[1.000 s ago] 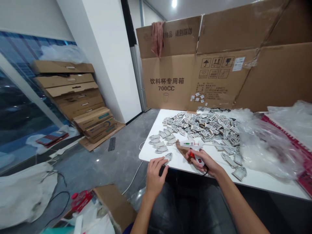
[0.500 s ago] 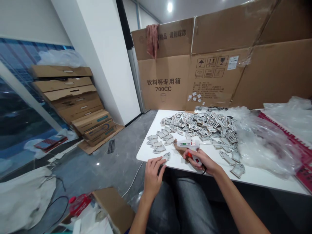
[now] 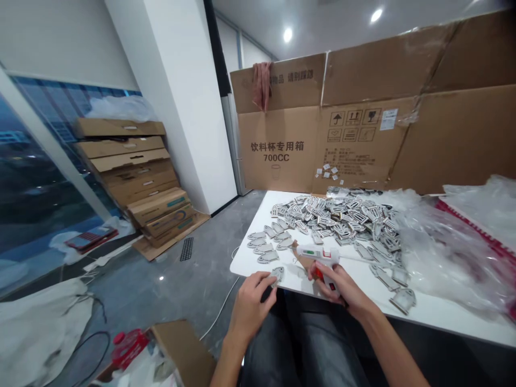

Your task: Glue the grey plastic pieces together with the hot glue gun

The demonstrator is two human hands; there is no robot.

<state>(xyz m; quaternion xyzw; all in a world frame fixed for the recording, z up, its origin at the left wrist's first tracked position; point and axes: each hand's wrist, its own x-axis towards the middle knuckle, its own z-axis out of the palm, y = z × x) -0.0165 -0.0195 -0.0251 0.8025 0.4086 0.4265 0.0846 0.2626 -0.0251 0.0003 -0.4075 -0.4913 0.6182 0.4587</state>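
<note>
My right hand (image 3: pixel 336 285) is wrapped round the handle of a white glue gun (image 3: pixel 318 252) with a red trigger. Its nozzle points left, over a brown scrap (image 3: pixel 300 259) on the white table (image 3: pixel 250 263). At the table's front edge, my left hand (image 3: pixel 253 298) pinches a small grey fish-shaped piece (image 3: pixel 277 275) between thumb and fingers. Just beyond it lie several similar flat pieces (image 3: pixel 268 257) in loose rows. Farther back rises a large heap of grey slotted pieces (image 3: pixel 342 217). A few more pieces (image 3: pixel 403 300) lie right of my right hand.
Clear plastic bags (image 3: pixel 447 252) cover the table's right side, near a pink crate (image 3: pixel 463 215). Large cardboard panels (image 3: pixel 282 129) stand behind the table. Stacked flat boxes (image 3: pixel 141 172) lean at the left. An open carton (image 3: pixel 183 349) with a red bottle (image 3: pixel 129 346) stands below left.
The view has tilted up a little, so the scene sits lower. Both hands keep their holds, and the glue gun stays about the same distance from the fish-shaped piece.
</note>
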